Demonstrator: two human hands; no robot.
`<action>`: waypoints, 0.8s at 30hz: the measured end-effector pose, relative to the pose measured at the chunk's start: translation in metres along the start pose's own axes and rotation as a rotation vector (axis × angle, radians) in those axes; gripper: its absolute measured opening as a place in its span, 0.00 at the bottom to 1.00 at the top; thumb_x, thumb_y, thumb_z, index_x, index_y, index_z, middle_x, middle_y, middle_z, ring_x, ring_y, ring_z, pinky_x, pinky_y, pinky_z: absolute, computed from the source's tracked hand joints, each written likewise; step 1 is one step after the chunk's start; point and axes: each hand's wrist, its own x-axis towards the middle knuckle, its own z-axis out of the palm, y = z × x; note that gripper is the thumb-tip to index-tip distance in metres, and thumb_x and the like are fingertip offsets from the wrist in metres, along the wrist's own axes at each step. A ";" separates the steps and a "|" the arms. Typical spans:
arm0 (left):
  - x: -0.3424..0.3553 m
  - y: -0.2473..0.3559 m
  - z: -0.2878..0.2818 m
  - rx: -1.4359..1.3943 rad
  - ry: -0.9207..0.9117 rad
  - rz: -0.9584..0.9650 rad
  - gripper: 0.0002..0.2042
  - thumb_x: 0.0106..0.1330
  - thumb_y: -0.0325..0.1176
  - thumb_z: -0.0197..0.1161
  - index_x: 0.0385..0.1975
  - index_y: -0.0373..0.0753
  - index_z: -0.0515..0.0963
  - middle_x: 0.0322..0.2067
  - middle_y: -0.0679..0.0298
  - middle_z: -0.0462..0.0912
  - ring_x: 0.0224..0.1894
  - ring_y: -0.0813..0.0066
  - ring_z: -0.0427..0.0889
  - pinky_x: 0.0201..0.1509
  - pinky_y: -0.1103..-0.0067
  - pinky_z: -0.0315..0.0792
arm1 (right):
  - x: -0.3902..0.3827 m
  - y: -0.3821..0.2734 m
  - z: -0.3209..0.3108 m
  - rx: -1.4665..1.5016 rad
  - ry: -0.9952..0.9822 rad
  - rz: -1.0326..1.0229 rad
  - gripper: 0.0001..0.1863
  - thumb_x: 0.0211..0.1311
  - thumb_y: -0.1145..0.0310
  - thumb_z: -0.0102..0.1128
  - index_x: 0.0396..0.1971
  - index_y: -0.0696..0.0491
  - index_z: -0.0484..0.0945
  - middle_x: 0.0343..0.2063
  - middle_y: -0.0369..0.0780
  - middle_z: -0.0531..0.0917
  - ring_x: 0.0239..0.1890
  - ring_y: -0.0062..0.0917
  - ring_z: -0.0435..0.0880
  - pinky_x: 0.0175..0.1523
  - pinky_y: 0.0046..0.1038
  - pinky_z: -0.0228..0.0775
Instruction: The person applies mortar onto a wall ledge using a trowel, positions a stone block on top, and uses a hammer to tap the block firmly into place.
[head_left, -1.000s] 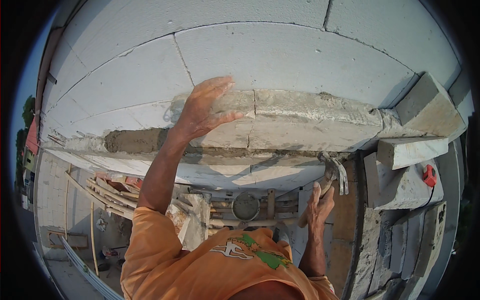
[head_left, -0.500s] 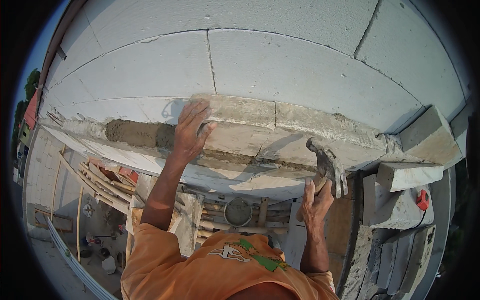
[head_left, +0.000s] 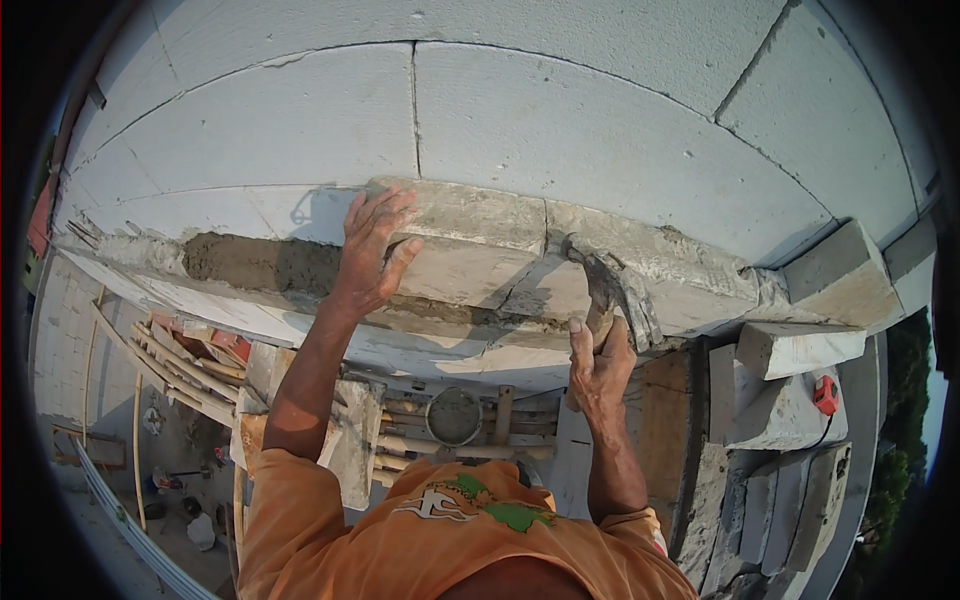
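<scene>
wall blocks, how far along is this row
Done: the white courses below are laid, and two grey blocks sit on the top row. In hand: the left hand presses flat on the left block while the right hand works a trowel at the joint. Left: the bare mortar bed to the left has no block yet; loose blocks wait on the right.

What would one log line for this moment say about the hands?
left hand: flat on grey block | right hand: gripping trowel at block joint | mortar bed: bare, left of block
</scene>
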 end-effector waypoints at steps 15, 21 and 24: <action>-0.017 -0.003 0.027 -0.373 0.377 -0.447 0.47 0.55 0.43 0.79 0.70 0.33 0.56 0.66 0.47 0.61 0.71 0.56 0.59 0.74 0.64 0.59 | -0.041 0.026 0.001 -0.041 -0.086 -0.218 0.14 0.65 0.68 0.64 0.43 0.63 0.78 0.29 0.42 0.82 0.28 0.26 0.78 0.35 0.28 0.73; -0.011 0.005 0.023 -0.685 0.317 -0.571 0.50 0.52 0.41 0.81 0.70 0.30 0.54 0.63 0.50 0.64 0.65 0.62 0.67 0.67 0.69 0.70 | -0.063 0.039 0.009 -0.120 -0.292 -0.035 0.13 0.53 0.73 0.70 0.38 0.57 0.79 0.27 0.45 0.82 0.28 0.41 0.85 0.30 0.39 0.74; -0.009 0.008 0.012 -0.722 0.294 -0.663 0.51 0.52 0.39 0.81 0.70 0.29 0.53 0.62 0.49 0.65 0.65 0.62 0.68 0.65 0.71 0.73 | -0.051 0.044 0.026 -0.214 -0.286 -0.322 0.11 0.58 0.69 0.71 0.34 0.59 0.78 0.19 0.43 0.79 0.17 0.38 0.78 0.26 0.33 0.73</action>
